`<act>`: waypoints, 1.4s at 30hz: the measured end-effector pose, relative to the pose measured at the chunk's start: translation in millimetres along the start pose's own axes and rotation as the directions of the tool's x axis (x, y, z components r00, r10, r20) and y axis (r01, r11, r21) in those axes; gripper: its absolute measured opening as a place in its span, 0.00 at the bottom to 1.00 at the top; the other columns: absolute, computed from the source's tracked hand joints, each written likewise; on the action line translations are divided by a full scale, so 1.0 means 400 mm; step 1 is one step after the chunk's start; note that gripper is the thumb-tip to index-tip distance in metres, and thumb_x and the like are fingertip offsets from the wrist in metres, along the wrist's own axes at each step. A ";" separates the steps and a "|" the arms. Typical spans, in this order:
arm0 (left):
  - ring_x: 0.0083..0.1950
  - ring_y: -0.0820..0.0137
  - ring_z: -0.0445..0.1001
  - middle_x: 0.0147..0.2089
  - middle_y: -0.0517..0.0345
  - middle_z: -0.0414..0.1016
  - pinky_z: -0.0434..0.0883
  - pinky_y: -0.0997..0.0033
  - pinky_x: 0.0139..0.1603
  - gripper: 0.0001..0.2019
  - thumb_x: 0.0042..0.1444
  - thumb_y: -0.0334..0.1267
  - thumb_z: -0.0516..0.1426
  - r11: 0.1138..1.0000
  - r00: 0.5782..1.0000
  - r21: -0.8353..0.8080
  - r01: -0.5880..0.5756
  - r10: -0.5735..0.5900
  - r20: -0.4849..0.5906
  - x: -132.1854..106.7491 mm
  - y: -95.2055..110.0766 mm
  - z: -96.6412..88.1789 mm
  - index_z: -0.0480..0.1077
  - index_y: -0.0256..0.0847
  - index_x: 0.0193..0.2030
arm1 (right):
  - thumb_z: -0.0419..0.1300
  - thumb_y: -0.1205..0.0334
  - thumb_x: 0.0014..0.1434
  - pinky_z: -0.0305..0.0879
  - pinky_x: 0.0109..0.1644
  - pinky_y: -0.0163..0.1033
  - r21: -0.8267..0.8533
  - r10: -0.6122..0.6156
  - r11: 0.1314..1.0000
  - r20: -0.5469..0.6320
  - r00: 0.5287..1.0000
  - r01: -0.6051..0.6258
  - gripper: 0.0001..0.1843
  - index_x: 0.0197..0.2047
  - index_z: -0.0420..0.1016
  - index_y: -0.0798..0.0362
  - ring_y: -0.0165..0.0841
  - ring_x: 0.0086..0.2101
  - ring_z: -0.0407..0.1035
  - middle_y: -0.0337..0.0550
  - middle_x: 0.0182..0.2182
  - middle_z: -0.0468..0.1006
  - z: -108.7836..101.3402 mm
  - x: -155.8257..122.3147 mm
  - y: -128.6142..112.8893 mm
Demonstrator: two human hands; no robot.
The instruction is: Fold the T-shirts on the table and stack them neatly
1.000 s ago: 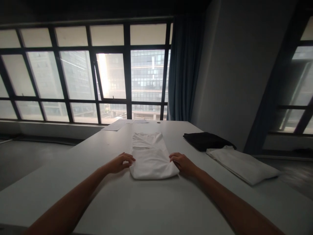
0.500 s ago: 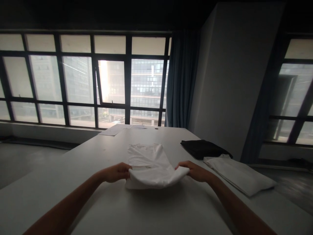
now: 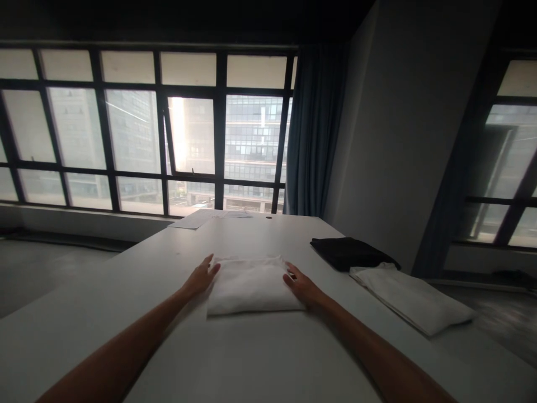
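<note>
A folded white cloth (image 3: 250,284) lies flat on the white table (image 3: 235,358) in front of me, folded into a compact rectangle. My left hand (image 3: 201,278) rests at its left edge with fingers stretched out flat, holding nothing. At the cloth's right edge lies my right hand (image 3: 301,285), also open, its fingers touching the fabric.
A folded black garment (image 3: 351,252) and a folded white garment (image 3: 413,299) lie at the table's right side. Papers (image 3: 197,219) sit at the far end by the large windows (image 3: 138,134). A blue curtain (image 3: 312,129) hangs beside a grey wall.
The near end of the white cloth was lifted by both hands and folded away over the far half. Both hands have let go and now lie open at its sides.
</note>
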State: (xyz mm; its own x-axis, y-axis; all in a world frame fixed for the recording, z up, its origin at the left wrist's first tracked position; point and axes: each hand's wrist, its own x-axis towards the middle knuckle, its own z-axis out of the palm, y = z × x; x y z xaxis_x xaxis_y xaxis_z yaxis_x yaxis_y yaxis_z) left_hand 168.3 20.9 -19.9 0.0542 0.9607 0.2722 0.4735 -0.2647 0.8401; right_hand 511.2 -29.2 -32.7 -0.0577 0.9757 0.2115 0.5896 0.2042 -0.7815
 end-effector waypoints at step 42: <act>0.62 0.48 0.66 0.62 0.39 0.69 0.65 0.47 0.58 0.23 0.59 0.42 0.53 0.721 0.993 0.683 -0.115 0.099 0.063 0.179 0.108 0.033 0.70 0.37 0.60 | 0.54 0.54 0.65 0.55 0.64 0.47 -0.533 0.038 0.843 -0.083 0.996 -0.077 0.31 0.67 0.63 0.61 0.46 0.62 0.60 0.61 0.66 0.61 0.007 0.188 -0.095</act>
State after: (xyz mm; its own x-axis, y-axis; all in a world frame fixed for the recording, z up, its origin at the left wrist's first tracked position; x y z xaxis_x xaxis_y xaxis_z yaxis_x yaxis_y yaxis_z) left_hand 204.0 79.5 29.7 0.1556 0.9332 0.3239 0.9359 -0.2441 0.2538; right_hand 482.2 36.6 11.4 0.0321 0.9728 0.2294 0.9307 0.0546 -0.3618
